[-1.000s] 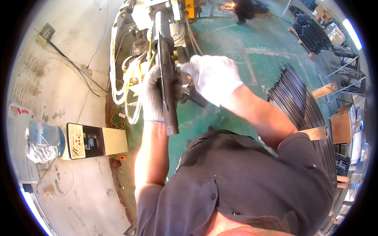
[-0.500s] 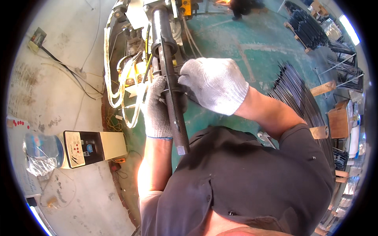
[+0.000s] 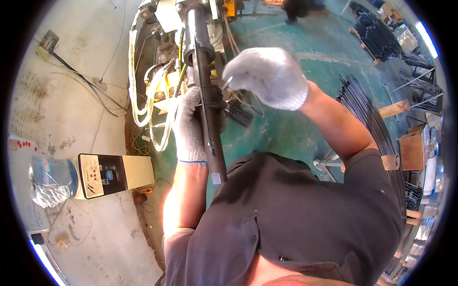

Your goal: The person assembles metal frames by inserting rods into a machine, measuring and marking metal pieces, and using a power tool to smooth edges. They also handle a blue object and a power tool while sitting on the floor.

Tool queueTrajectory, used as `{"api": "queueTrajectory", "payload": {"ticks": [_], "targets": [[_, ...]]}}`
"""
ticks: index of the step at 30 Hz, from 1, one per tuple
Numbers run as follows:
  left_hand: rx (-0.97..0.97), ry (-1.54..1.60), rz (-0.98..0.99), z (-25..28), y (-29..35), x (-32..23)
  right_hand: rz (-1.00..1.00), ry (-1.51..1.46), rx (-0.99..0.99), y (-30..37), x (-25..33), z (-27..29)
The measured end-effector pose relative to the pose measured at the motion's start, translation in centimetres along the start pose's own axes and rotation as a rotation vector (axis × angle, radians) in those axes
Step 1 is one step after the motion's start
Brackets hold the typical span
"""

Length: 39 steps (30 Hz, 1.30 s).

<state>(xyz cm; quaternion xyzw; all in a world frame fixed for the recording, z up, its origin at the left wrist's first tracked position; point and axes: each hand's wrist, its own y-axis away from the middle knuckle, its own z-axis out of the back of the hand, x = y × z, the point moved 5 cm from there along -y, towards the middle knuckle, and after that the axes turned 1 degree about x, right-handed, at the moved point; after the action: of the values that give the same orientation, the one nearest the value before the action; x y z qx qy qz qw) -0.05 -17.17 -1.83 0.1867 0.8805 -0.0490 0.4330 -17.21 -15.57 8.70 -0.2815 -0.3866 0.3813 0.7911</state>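
A long dark threaded rod [image 3: 214,150] runs from a machine's dark cylinder [image 3: 196,31] down toward my chest, ending in a squarish bare-metal tip. A thin black strip lies along the rod's upper side. My left hand [image 3: 190,128], in a grey-white knit glove, is closed round a dark collar [image 3: 218,101] on the rod; part of the fingers is hidden beneath. Apart from the rod, to its right, my gloved right hand [image 3: 269,78] is curled. A short, thin, pale metal piece [image 3: 228,82] sticks out of its fingertips; the rest is hidden.
Pale hoses [image 3: 138,86] and the machine [image 3: 167,81] lie beyond my left hand. A water dispenser [image 3: 138,176] stands by the left wall. Bundled black rods [image 3: 365,109] rest on wooden supports at right. A dark figure [image 3: 300,9] crouches far off near an orange glow.
My right hand has lifted off the collar, moving up and slightly right, and the pale metal piece now shows at its fingertips. My left hand stays on the collar.
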Motion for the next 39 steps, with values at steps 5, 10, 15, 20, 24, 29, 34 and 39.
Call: {"api": "queueTrajectory", "payload": {"ticks": [5,10,15,20,24,29,34,39], "targets": [[-0.044,0.179,0.09,-1.0,0.1,0.1,0.138,0.078,0.114,0.1,-1.5,-1.5],[-0.028,0.163,0.016,-0.6,-0.2,0.1,0.243,0.136,0.214,-0.6,-1.9,-1.7],[-0.047,-0.01,-0.023,-0.4,-0.1,-0.1,0.364,0.203,0.304,-1.5,-1.4,-1.6],[-0.065,0.094,0.026,-0.7,0.1,-0.2,0.521,0.202,0.396,-2.3,-1.7,-1.6],[-0.044,-0.04,-0.038,-0.5,-0.1,-0.3,0.544,0.22,0.444,-2.2,-1.7,-1.7],[-0.032,0.227,-0.013,-0.9,-0.2,-0.1,0.425,0.071,0.376,-2.1,-3.6,-1.8],[0.048,0.182,-0.006,0.1,-0.5,0.3,0.274,0.241,0.253,-1.0,-5.0,-1.6],[-0.007,0.145,-0.031,-0.8,-0.5,-0.3,0.153,0.293,0.042,0.2,-3.4,-1.8]]}}
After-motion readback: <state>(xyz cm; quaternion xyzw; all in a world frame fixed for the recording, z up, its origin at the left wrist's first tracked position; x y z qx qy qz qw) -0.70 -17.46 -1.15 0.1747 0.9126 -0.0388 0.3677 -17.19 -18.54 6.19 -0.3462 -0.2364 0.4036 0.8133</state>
